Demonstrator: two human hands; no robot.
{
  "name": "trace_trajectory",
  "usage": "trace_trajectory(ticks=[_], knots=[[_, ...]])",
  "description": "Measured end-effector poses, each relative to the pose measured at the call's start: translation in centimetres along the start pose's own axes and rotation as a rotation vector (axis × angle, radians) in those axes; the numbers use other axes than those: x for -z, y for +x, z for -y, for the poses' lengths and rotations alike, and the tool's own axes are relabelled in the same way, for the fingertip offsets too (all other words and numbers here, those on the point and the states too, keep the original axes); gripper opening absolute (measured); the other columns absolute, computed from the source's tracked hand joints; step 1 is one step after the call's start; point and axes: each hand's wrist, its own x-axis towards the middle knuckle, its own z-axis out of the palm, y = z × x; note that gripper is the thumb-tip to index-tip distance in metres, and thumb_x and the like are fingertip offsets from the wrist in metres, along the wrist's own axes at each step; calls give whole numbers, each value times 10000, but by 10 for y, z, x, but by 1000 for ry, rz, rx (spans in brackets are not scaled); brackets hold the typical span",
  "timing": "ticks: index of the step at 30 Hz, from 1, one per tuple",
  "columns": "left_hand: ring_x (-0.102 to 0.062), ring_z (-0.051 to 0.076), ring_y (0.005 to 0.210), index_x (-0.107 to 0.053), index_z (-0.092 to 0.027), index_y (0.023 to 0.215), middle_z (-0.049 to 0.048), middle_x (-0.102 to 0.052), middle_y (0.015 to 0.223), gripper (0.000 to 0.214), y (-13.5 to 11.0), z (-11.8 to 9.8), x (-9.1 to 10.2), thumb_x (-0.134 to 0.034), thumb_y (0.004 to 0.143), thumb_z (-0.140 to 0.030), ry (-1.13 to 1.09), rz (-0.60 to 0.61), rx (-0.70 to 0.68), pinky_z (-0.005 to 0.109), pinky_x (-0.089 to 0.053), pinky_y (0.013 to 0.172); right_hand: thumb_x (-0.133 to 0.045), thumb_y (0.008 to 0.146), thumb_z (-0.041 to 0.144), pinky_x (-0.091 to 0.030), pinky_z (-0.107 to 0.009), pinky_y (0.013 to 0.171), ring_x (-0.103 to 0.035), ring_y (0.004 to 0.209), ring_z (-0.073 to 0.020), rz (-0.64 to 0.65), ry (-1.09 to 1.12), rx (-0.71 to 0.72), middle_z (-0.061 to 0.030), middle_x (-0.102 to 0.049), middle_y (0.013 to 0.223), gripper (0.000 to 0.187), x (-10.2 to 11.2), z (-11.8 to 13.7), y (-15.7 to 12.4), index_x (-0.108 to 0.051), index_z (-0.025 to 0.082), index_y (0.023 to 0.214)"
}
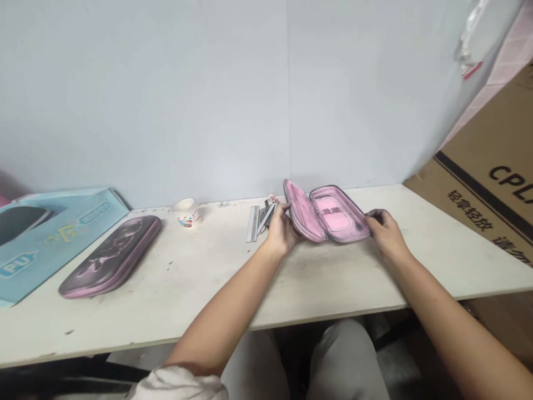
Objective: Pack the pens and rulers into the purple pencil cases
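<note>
Bright, even, diffuse light fills the scene, leaving the far wall (pixel 145 100) a pale cool grey and the tabletop (pixel 216 278) nearly white. A faint, soft shadow lies below the open pink case (pixel 327 214); the space under the near edge sinks into darkness. Glossy highlights streak the dark case (pixel 110 258) at left. Fine detail looks smeared, yellow lettering there blurs, and wide-angle stretching skews both sides.

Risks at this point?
The open pink case is held only at its two sides, so it could swing shut if the left hand or right hand slips. The ruler lies close to the left hand and might get knocked.
</note>
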Motion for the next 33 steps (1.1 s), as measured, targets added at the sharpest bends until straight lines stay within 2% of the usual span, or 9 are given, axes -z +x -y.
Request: trace_trajectory(ticks=[3, 6, 11, 14, 17, 21, 24, 28, 33], knots=[[-640, 211, 786, -556, -183, 969, 56, -666, 816, 319, 10, 17, -7, -501, 724, -379, 61, -23, 46, 354, -493, 757, -544, 668, 323, -420, -302, 681, -522, 720, -161, -58, -75, -23, -14, -567, 773, 168, 24, -8, 1, -525, 202, 784], [-640, 189, 767, -489, -206, 1107, 54, -652, 881, 415, 15, 31, -11, -543, 722, -351, 260, -80, 54, 340, -499, 738, -535, 671, 319, -427, -322, 706, -533, 737, -176, -82, -171, -20, -26, -578, 779, 147, 48, -19, 10, -518, 207, 764], [-553, 251, 1067, -459, -192, 1208, 138, -570, 1159, 540, 12, 40, -9, -597, 702, -319, 964, -82, -191, 405, -391, 949, -476, 702, 293, -429, -385, 770, -550, 809, -223, -66, -482, 69, -74, -589, 853, 167, 71, -33, 19, -551, 195, 814], [-332, 310, 1285, -498, -147, 1215, 184, -400, 1358, 547, 8, 46, -10, -587, 702, -315, 1434, 25, -375, 446, -221, 1068, -439, 760, 287, -413, -408, 852, -537, 950, -256, 5, -652, 276, -122, -564, 979, 261, 60, -27, 10, -586, 172, 941], [-190, 354, 1341, -497, -162, 1238, 177, -325, 1415, 541, 6, 54, -11, -534, 749, -390, 1706, 135, -378, 522, -141, 1071, -437, 812, 353, -405, -393, 909, -507, 1069, -257, 205, -676, 452, -133, -528, 1137, 357, 36, -14, -5, -572, 178, 1093], [-148, 377, 1344, -520, -211, 1218, 145, -414, 1362, 495, 5, 64, -9, -414, 815, -477, 1851, 185, -356, 587, -94, 1047, -408, 849, 408, -427, -422, 867, -529, 1049, -268, 438, -794, 518, -90, -555, 1183, 345, 17, -9, -16, -618, 258, 1077], [-244, 319, 1319, -500, -245, 1215, 108, -436, 1342, 464, 4, 58, -5, -349, 848, -485, 1860, 176, -446, 551, -107, 1061, -391, 862, 396, -428, -422, 862, -532, 1037, -260, 481, -835, 540, -76, -581, 1154, 332, 18, -13, -14, -649, 272, 1028], [-437, 292, 1143, -516, -155, 1141, 159, -521, 1177, 443, -2, 29, 7, -338, 861, -448, 1901, -12, -624, 487, -215, 1030, -404, 851, 360, -417, -432, 874, -511, 1038, -272, 414, -851, 567, -99, -601, 1076, 313, 18, -13, -11, -665, 234, 970], [-358, 375, 1157, -536, -66, 1065, 246, -477, 1150, 404, -10, -3, 41, -457, 803, -362, 2008, -317, -647, 533, -175, 1000, -410, 841, 323, -403, -424, 886, -481, 1032, -285, 343, -838, 597, -130, -585, 1021, 326, -10, 9, -13, -617, 169, 1041]])
